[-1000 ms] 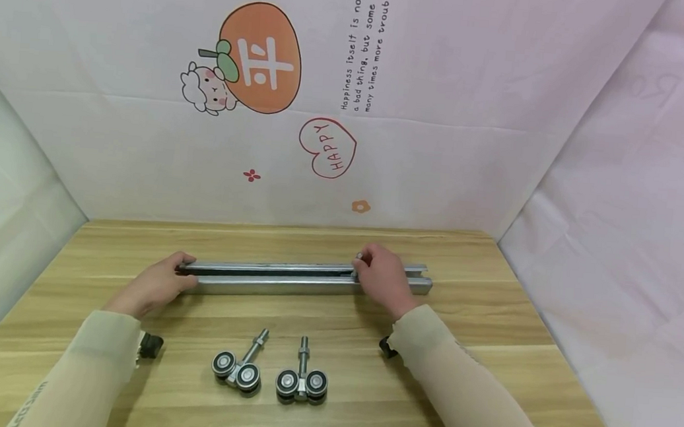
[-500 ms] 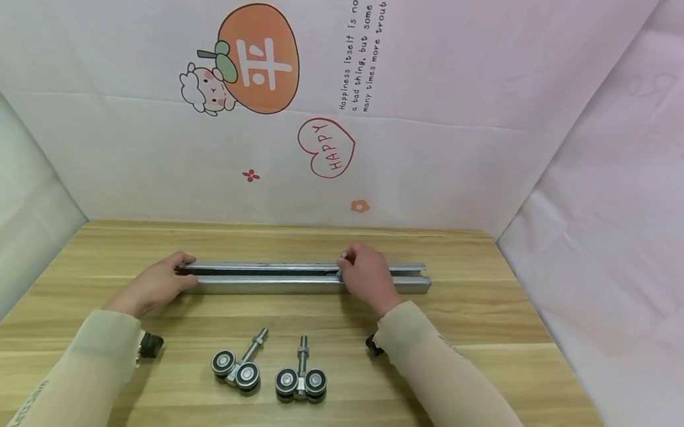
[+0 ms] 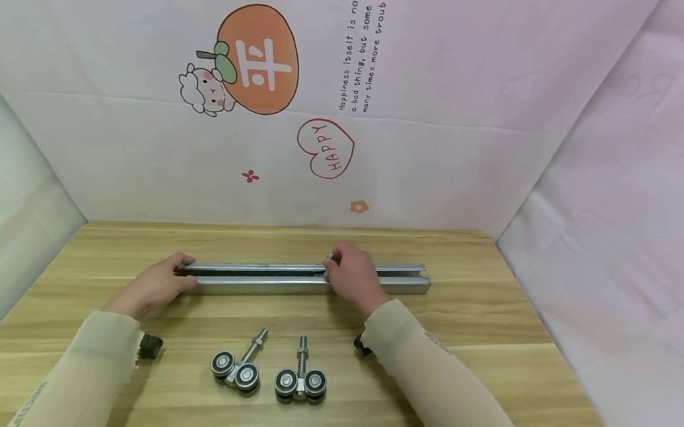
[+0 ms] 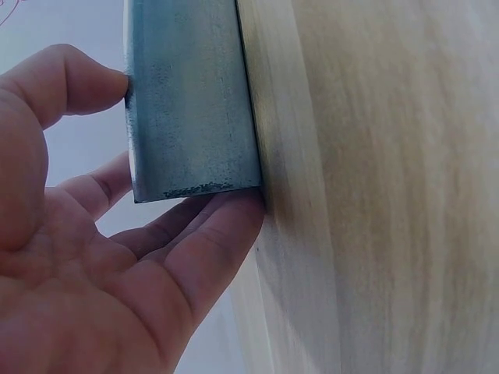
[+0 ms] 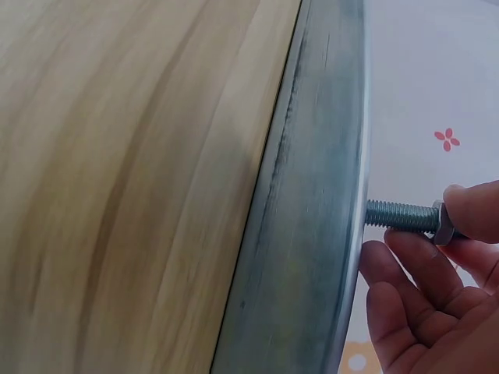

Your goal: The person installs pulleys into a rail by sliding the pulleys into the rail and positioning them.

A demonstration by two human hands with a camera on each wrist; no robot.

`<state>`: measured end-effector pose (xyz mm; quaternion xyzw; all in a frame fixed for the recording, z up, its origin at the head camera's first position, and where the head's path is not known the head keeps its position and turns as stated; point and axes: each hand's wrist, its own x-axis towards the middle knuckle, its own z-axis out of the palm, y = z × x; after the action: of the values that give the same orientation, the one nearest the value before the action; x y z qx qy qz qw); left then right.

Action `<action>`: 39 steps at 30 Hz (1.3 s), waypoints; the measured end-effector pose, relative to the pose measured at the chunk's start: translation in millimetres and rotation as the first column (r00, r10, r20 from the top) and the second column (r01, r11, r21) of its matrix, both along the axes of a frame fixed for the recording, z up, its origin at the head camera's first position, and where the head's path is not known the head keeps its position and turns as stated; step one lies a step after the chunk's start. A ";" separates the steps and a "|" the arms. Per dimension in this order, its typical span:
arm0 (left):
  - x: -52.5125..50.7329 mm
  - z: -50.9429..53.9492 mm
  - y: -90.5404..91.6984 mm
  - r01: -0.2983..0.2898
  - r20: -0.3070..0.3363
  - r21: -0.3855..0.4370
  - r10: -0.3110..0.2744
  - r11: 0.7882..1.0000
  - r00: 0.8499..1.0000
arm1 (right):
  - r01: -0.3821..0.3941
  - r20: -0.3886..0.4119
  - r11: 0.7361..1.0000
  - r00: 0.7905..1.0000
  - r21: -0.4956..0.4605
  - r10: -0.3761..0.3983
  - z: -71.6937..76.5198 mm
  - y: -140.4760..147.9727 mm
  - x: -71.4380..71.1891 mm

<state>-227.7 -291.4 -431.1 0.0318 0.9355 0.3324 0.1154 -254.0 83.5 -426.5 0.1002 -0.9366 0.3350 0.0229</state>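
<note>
A slotted steel track [image 3: 254,283] lies across the table, its open slot facing up. My left hand [image 3: 158,287] holds its left end. In the left wrist view the thumb [image 4: 97,84] touches the track's upper edge and the other fingers reach round the end. Out of the slot, right of the middle, a threaded bolt with a nut [image 5: 401,216] stands up. My right hand [image 3: 354,275] pinches it at the nut between thumb and fingers. Whatever the bolt joins inside the track is hidden.
Two roller trolleys, each with black-ringed wheels and a bolt, lie in front of the track: a left trolley [image 3: 237,371] and a right trolley [image 3: 301,384]. A white printed cloth [image 3: 428,166] hangs behind the wooden table [image 3: 458,341], with white sheets at both sides.
My right hand has moved left along the track with the bolt, which slides in the slot. The left hand, the track and the two loose trolleys have stayed in place.
</note>
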 end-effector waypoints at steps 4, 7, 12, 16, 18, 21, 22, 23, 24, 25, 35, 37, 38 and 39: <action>-1.0 -0.9 -0.5 0.002 0.000 0.002 -0.002 1.000 1.000 | -0.021 -0.005 1.000 1.000 -0.001 0.021 0.8 -5.7 0.2; -0.9 -0.8 -0.5 0.002 0.002 0.004 -0.002 1.000 1.000 | -0.030 -0.012 1.000 0.999 0.000 0.030 1.1 -10.7 -0.1; 0.8 -0.8 0.0 0.003 -0.001 0.005 -0.003 1.000 1.000 | -0.039 -0.003 0.999 0.999 0.001 0.039 1.5 -19.9 0.3; 1.2 -1.2 -0.1 0.003 0.000 0.003 -0.003 1.000 1.000 | -0.055 -0.001 0.998 0.998 0.002 0.055 3.1 -26.6 0.6; 1.5 -1.0 0.3 0.001 0.003 0.007 -0.001 1.000 1.000 | -0.061 -0.006 0.998 0.998 0.003 0.061 4.0 -29.6 0.9; 2.2 0.0 0.8 -0.003 0.003 0.007 0.003 1.000 1.000 | -0.065 -0.011 0.998 0.998 0.006 0.065 4.8 -33.6 1.0; 2.4 0.5 0.9 -0.003 0.002 0.006 0.003 1.000 1.000 | -0.068 -0.011 0.998 0.998 0.007 0.068 5.1 -34.7 1.2; 2.5 0.7 1.3 -0.004 0.001 0.005 0.004 1.000 1.000 | -0.068 -0.014 0.998 0.998 0.009 0.068 5.1 -35.9 1.2; 2.6 1.1 1.4 -0.004 0.000 0.004 0.004 1.000 1.000 | -0.069 -0.017 0.998 0.997 0.009 0.069 5.0 -37.2 1.1; 2.7 1.5 1.4 -0.004 -0.001 0.002 0.004 1.000 1.000 | -0.071 -0.019 0.997 0.997 0.005 0.071 5.1 -38.5 1.2; 2.5 2.6 2.0 -0.005 0.005 -0.005 0.006 1.000 1.000 | -0.093 -0.028 0.996 0.995 -0.011 0.093 4.0 -56.6 1.0; 2.9 3.1 2.4 -0.006 0.003 -0.003 0.006 1.000 1.000 | -0.098 -0.035 0.995 0.995 -0.011 0.098 3.8 -60.6 1.0; 3.0 3.1 2.5 -0.006 0.002 -0.003 0.006 1.000 1.000 | -0.103 -0.037 0.995 0.994 -0.010 0.102 3.4 -62.4 0.7; 2.9 2.7 2.4 -0.006 0.001 -0.002 0.006 1.000 1.000 | -0.110 -0.040 0.994 0.993 -0.007 0.109 3.5 -63.6 0.8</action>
<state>-224.8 -289.0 -428.4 0.0288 0.9359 0.3318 0.1149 -253.2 19.9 -423.0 0.1579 -0.9275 0.3381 0.0234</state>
